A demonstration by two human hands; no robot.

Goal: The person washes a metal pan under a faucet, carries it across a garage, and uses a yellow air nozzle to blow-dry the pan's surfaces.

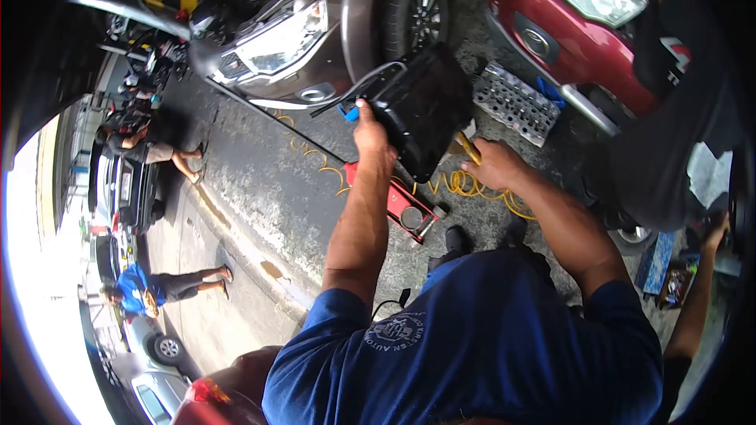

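Note:
Ahead of me my left hand [372, 140] grips the near left edge of a broad, shiny black pan-like part [429, 106], held up above the ground. A small blue piece [348, 112] shows beside the thumb, and a thin grey hose [366, 79] curves past the part's upper left side. My right hand [498, 165] is closed around a tool with a yellow handle [468, 147], close to the part's right edge. The tool's working end is mostly hidden. Below both hands lie a coiled yellow air hose [465, 182] and a red floor jack [405, 208].
A metal cylinder head [516, 102] lies on the ground by a red car [567, 31]. At the upper left stands a brown vehicle [331, 31] with its hood area exposed. A dark-clothed person [661, 149] is close on the right. Others stand along the street at left.

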